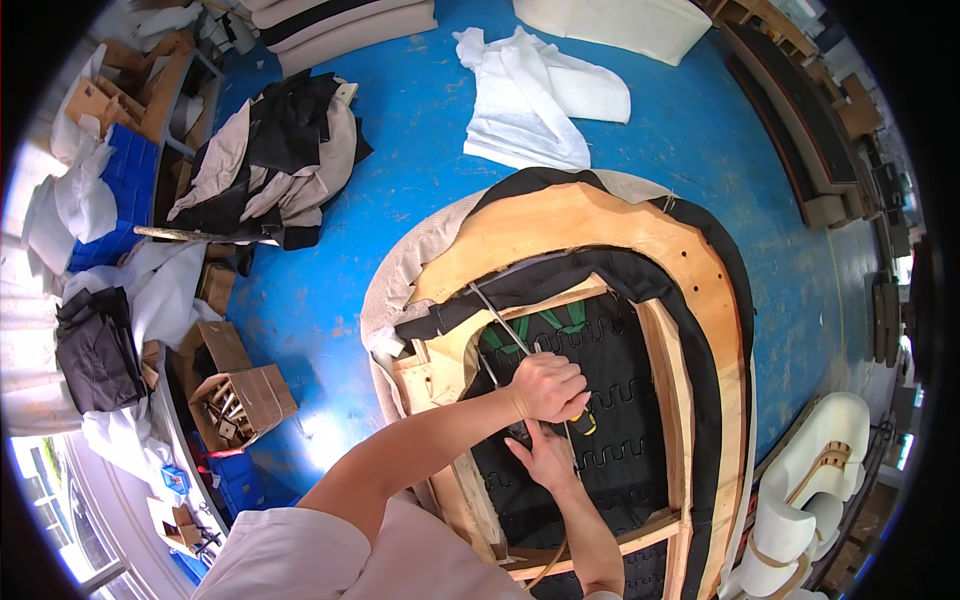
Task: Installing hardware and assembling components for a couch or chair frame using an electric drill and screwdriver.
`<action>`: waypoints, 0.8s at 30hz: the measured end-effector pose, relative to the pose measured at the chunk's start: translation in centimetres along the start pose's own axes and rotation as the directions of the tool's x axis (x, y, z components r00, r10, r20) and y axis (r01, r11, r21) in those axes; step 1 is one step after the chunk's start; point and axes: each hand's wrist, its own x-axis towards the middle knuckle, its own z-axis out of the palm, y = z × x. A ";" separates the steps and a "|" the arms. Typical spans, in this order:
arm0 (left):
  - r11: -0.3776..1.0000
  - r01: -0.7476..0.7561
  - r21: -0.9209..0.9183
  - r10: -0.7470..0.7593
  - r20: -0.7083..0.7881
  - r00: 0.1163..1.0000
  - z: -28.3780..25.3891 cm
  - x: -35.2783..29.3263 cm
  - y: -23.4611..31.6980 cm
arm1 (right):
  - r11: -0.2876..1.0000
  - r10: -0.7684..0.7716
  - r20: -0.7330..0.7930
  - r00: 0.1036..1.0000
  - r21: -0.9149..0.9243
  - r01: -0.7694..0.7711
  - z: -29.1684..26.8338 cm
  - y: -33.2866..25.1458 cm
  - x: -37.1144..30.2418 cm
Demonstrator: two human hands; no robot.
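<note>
Indoors, a person works with both hands over a curved wooden frame (pixel 555 225) partly covered in fabric, above a blue floor (pixel 420 130).

The left hand (pixel 550 387) is closed in a fist around a long tool (pixel 505 328), its yellow-and-black handle end showing below the fist and its metal shaft slanting to the far left, where the tip meets black fabric (pixel 560 272) along the frame's inner edge. Just nearer, the right hand (pixel 552 460) is partly curled beside a dark object (pixel 518 432); its grip is hidden and cannot be told. Wavy springs (pixel 608 455) cross the black backing inside the frame. Far off lie white material (pixel 530 90) and, to the left, a heap of black and beige fabric (pixel 285 150).
</note>
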 end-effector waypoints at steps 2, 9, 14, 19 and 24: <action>1.000 -0.004 -0.002 0.004 -0.004 1.000 0.0 0.0 0.0 | 1.000 0.001 -0.001 1.000 0.000 -0.001 0.0 0.0 0.0; 1.000 -0.001 -0.002 0.001 -0.006 1.000 0.0 0.0 0.0 | 1.000 -0.003 -0.003 1.000 0.000 0.003 0.2 0.2 0.0; 1.000 -0.005 -0.006 0.005 -0.010 1.000 0.0 0.0 -0.1 | 1.000 -0.015 -0.011 1.000 -0.005 0.015 0.1 0.0 0.1; 1.000 -0.005 -0.010 0.005 -0.011 1.000 0.0 0.0 -0.1 | 0.999 -0.033 -0.029 0.999 -0.010 0.033 0.2 0.2 0.1; 1.000 -0.002 -0.011 0.001 -0.009 1.000 0.0 0.0 -0.1 | 0.999 -0.039 -0.035 0.999 0.001 0.039 0.3 0.2 0.2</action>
